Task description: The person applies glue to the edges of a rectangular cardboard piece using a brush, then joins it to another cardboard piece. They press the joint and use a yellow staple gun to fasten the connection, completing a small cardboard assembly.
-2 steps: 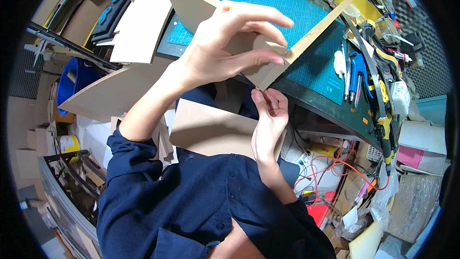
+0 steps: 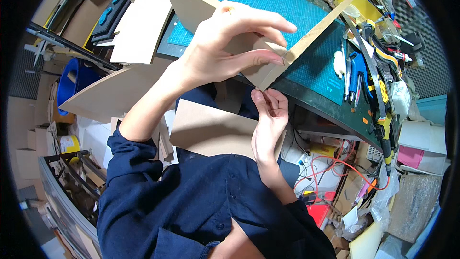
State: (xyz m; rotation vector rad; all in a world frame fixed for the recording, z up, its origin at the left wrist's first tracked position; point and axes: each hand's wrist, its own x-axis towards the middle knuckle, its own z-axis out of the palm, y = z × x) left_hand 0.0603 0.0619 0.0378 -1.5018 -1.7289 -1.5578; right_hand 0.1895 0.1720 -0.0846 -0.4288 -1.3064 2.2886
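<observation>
Evidently the left hand [image 2: 208, 48] is curled near twelve o'clock, thumb and fingertips parted, over two meeting wooden boards [image 2: 306, 42] that spread from eleven towards two, at the bench [image 2: 352, 117] with its teal cutting mat [image 2: 268, 5]. Just three o'clock of centre, the right hand [image 2: 270, 124] has fingertips at their near corner; whether that grip pinches, I can't tell.

Left hand [image 2: 213, 43] arched beside a pale wooden strip [image 2: 316, 32], right hand [image 2: 270, 120] touching its near end, teal mat [image 2: 268, 1] beyond
</observation>
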